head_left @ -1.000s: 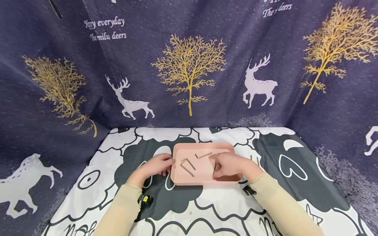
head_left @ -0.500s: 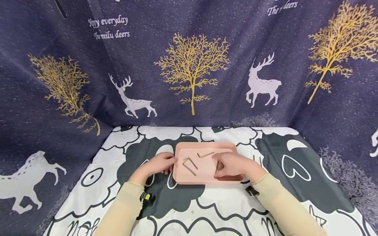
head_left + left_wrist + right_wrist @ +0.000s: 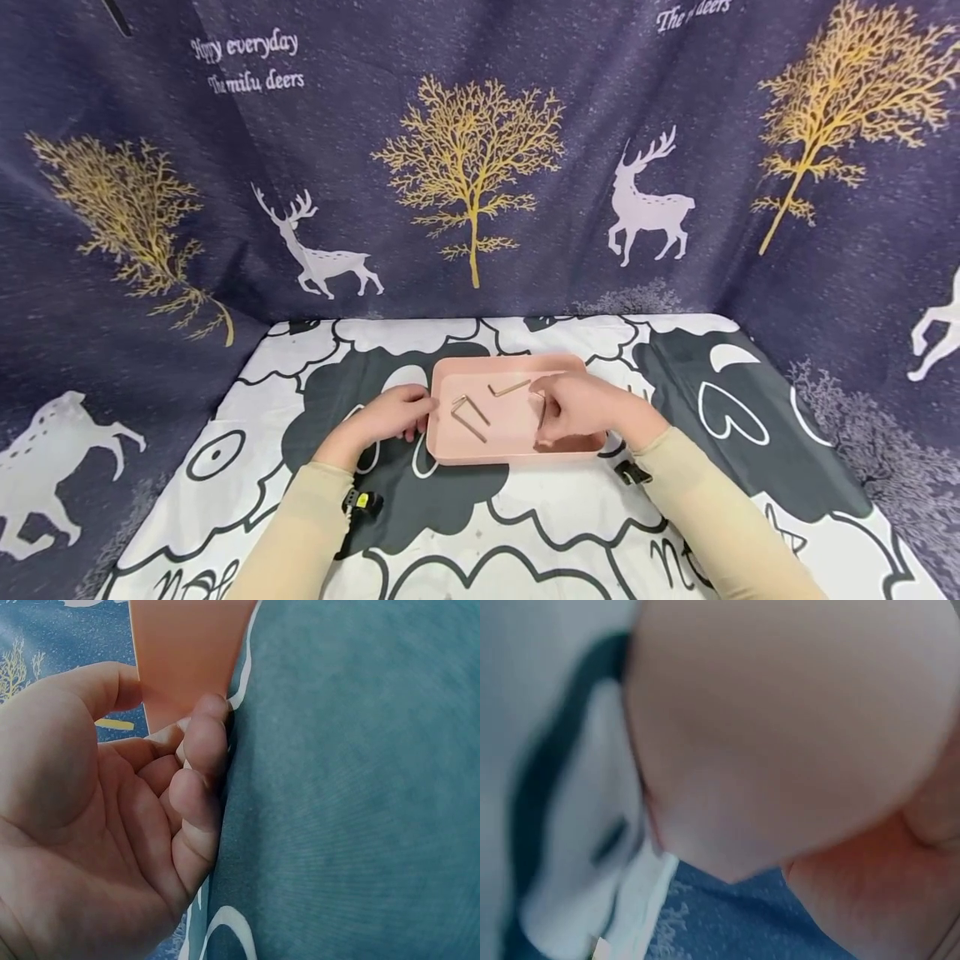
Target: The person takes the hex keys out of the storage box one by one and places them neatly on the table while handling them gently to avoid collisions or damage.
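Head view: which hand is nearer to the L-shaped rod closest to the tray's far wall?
The right hand: it is just right of that L-shaped rod. The left hand is farther away, at the left edge of the tray.

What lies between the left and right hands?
In the head view, bent metal rods lying on the pink tray's floor, between the left hand and right hand.

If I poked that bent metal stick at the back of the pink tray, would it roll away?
The bent metal stick probably won't: its L shape should stop it rolling. Its shine suggests stiff metal, and it might slide on the smooth pink tray.
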A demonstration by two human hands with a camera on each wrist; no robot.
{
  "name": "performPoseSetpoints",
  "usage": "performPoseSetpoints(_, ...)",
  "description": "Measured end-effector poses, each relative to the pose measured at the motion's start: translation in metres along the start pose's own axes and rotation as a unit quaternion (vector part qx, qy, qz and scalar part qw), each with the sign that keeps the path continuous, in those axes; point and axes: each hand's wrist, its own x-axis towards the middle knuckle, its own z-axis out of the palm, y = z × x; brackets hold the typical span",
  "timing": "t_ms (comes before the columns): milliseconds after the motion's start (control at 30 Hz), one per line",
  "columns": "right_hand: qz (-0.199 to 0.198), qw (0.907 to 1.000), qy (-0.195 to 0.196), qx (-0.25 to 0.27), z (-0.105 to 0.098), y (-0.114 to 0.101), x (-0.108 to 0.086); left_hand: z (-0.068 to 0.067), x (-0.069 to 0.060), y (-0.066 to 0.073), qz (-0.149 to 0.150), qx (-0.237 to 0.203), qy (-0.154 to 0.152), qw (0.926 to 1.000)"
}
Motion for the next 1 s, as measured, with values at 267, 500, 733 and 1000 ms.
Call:
performPoseSetpoints(267,0.074,0.9955,0.059,0.000,-0.032,0.006,-0.015,-0.001,-0.001,-0.003,-0.002,-0.007,0.001,1.0000)
performPoseSetpoints(500,0.150,0.9858,0.073,-0.016,-0.060,0.023,-0.037,0.001,0.001,-0.005,0.002,-0.008,-0.001,1.0000)
performPoseSetpoints(733,0.217,0.9713,0.089,-0.037,-0.076,0.046,-0.057,0.000,0.001,-0.004,0.004,-0.001,0.002,1.0000)
performPoseSetpoints(1000,0.267,0.9609,0.052,-0.050,-0.069,0.073,-0.068,0.001,0.000,-0.005,0.002,-0.004,0.003,1.0000)
